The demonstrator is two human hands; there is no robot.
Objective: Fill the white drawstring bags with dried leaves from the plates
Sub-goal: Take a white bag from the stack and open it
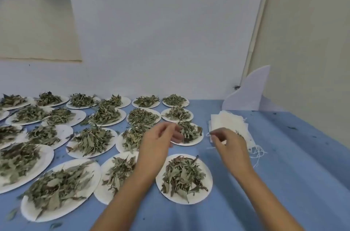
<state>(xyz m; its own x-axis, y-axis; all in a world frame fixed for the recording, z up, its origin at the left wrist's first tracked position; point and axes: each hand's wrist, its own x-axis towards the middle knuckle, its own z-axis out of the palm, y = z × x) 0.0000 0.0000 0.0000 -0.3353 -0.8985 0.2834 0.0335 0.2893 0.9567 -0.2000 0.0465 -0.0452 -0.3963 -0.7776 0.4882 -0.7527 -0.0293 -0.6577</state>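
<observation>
A: Biggest first?
B: One table [284, 174] under a blue cloth, against a pale wall [161, 32]. One beige sheet [37, 22] is on the wall, top left. One white curved board [248, 94] stands at the back right corner.
A: Plates?
B: White plates [79, 115], I count twenty-one. The left ones are cut by the frame, so I may be off. Four rough rows across the left and middle. Every plate holds a heap of dried leaves [181, 176]. The nearest plate [206, 189] sits between the two forearms.
A: Bags?
B: One bag stack [229, 122], flat on the cloth just right of the plates. Can't tell how many are in it. Loose strings [257, 152] trail off its near right side.
A: Hands?
B: Two, apart. The left hand [161, 141] hovers by the third-row plate [189, 143] beside the stack, fingers loosely curled. Can't tell if it holds leaves. The right hand [229, 141] pinches the stack's near left edge, with a thin string at the fingertips.
A: Small stuff?
B: Leaf crumbs [291, 127] are scattered on the cloth, uncounted.
</observation>
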